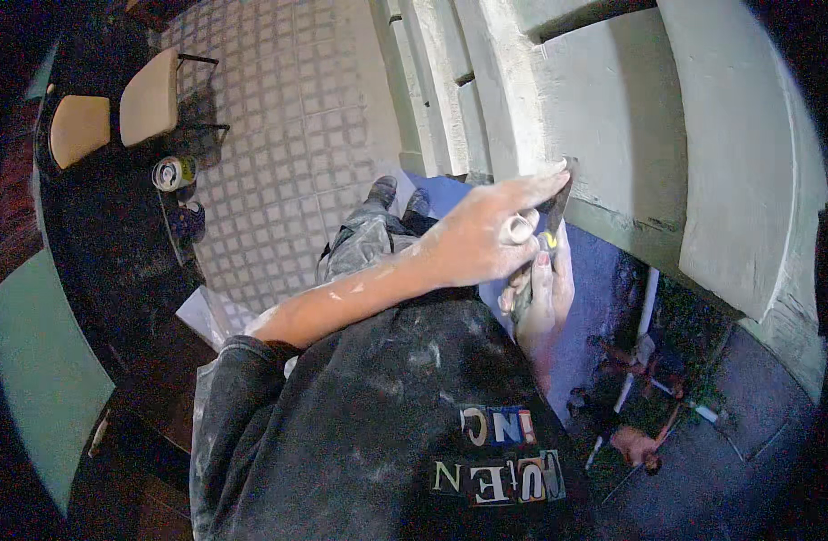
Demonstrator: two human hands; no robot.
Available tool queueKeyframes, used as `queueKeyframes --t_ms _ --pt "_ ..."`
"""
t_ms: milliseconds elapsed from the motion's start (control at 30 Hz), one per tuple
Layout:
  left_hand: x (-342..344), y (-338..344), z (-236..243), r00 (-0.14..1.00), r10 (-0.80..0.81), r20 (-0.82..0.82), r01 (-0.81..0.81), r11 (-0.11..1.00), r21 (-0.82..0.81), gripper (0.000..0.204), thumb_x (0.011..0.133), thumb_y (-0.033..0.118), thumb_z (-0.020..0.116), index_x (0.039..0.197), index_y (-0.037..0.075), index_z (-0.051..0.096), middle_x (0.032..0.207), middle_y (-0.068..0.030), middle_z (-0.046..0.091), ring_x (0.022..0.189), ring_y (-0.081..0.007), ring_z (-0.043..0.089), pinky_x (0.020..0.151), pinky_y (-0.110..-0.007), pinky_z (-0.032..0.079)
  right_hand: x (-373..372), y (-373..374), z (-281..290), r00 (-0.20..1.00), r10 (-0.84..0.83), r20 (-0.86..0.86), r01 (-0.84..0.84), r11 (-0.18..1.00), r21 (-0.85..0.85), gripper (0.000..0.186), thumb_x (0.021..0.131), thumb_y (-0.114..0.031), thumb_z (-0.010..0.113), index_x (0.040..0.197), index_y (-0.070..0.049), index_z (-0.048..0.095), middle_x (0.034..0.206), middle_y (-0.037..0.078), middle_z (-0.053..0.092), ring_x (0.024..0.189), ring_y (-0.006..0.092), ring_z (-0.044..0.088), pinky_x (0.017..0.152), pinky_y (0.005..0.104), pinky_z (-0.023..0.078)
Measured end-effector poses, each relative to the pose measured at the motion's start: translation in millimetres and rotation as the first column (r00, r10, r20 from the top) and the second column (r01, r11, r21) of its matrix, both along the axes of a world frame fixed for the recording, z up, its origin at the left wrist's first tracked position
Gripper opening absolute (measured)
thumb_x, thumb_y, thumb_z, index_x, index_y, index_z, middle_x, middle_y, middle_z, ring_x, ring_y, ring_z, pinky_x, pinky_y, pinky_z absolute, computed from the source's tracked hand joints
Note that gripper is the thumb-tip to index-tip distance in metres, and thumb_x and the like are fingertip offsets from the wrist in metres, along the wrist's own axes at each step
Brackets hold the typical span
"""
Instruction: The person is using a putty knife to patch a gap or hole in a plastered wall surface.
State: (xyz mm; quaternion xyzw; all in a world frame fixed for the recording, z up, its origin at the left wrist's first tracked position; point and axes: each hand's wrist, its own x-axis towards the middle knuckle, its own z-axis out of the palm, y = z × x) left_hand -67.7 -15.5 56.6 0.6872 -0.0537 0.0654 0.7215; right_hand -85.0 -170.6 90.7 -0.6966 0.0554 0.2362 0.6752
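My left hand [482,230], dusted with white, reaches across with its fingertips on the top of a narrow dark metal blade [560,194]. A small white curled thing [519,229] is among its fingers, too unclear to name. My right hand [545,288], below it, grips the blade's tool by the end with a small yellow part [549,242]. The blade is upright beside a pale, plaster-streaked panelled surface [612,117] on the right. My dark, dust-marked shirt fills the lower middle.
Two padded chairs [146,99] stand at the upper left on a patterned tile floor [288,108]. An open can [170,173] sits near them. Below the panels on the right, a shirtless person [635,446] is seen far down among pipes and plants.
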Motion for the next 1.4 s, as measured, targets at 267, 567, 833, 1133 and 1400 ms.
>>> queueKeyframes --t_ms 267,567,833,1133,1400 --pt "29.2 11.1 1.9 0.992 -0.023 -0.125 0.025 1.000 0.012 0.070 0.083 0.007 0.067 0.147 -0.002 0.041 0.151 -0.0227 0.044 0.141 -0.0309 0.043 0.116 -0.035 0.033 31.0 38.8 -12.9 0.992 -0.102 0.074 0.096 0.993 0.072 0.051 0.108 -0.023 0.035 0.154 0.000 0.030 0.093 0.006 0.061 0.049 0.0024 0.043 0.038 0.0199 0.035" --pt "36.2 18.2 3.4 0.984 -0.051 -0.172 0.073 0.989 0.130 0.064 0.083 0.007 0.065 0.145 0.005 0.049 0.116 -0.0204 0.068 0.100 -0.0237 0.065 0.094 -0.035 0.050 24.4 45.1 -21.4 0.978 -0.146 0.146 0.133 0.986 0.096 0.051 0.109 -0.025 0.036 0.154 -0.002 0.031 0.091 0.005 0.063 0.049 0.0023 0.045 0.038 0.0203 0.035" --pt "29.3 10.8 -7.5 0.998 -0.039 -0.054 0.044 0.995 0.092 0.064 0.088 0.012 0.064 0.147 0.001 0.044 0.140 -0.0204 0.057 0.111 -0.0226 0.062 0.099 -0.032 0.046 30.8 38.1 -35.4 0.931 -0.107 0.349 0.088 0.994 0.071 0.054 0.105 -0.020 0.038 0.152 0.006 0.032 0.135 0.019 0.054 0.105 0.0163 0.062 0.084 0.0270 0.052" --pt "33.5 19.6 3.1 0.991 -0.045 -0.123 0.058 0.993 0.103 0.063 0.085 0.009 0.065 0.145 0.000 0.046 0.126 -0.0214 0.064 0.113 -0.0220 0.062 0.102 -0.031 0.044 36.2 55.0 -30.7 0.940 -0.123 0.318 0.101 0.991 0.085 0.050 0.107 -0.016 0.035 0.153 0.001 0.031 0.110 0.007 0.062 0.056 0.0013 0.048 0.042 0.0172 0.037" --pt "47.6 24.3 -4.3 0.998 0.053 -0.020 -0.050 0.989 0.141 0.058 0.086 0.011 0.065 0.141 0.001 0.052 0.119 -0.0208 0.067 0.110 -0.0209 0.063 0.100 -0.033 0.046 40.6 77.7 -7.2 0.973 -0.215 0.086 0.198 0.965 0.169 0.050 0.107 -0.020 0.038 0.151 0.004 0.033 0.128 0.011 0.055 0.106 0.0156 0.053 0.087 0.0300 0.042"
